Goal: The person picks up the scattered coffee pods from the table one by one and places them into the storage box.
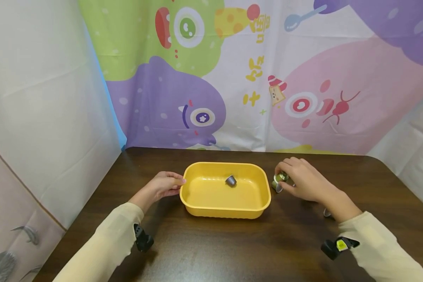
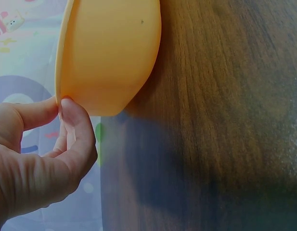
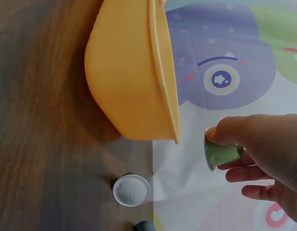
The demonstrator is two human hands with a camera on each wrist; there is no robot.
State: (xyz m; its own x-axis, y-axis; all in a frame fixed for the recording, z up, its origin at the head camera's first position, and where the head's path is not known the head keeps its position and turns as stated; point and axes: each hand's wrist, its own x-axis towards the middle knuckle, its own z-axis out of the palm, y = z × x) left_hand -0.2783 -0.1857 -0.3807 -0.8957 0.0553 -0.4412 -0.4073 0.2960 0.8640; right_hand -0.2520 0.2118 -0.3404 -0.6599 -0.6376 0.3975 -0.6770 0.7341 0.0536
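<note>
A yellow plastic basin (image 1: 225, 212) stands on the table, with one dark purple-grey coffee capsule (image 1: 230, 181) lying inside. My left hand (image 1: 162, 185) pinches the basin's left rim between thumb and fingers; the left wrist view shows the grip on the rim (image 2: 58, 72) closely. To the right of the basin, my right hand (image 1: 304, 180) holds a green coffee capsule (image 3: 222, 154) between thumb and fingers, raised off the table. Below it, a second capsule (image 3: 131, 190) sits on the table near the basin's right end, its silvery lid facing the right wrist camera.
Part of a dark capsule (image 3: 145, 226) shows at the bottom of the right wrist view. Another capsule's pale rim (image 1: 326, 212) peeks out beneath my right wrist. Behind the brown wooden table (image 1: 211, 246) hangs a cartoon-print curtain (image 1: 246, 129).
</note>
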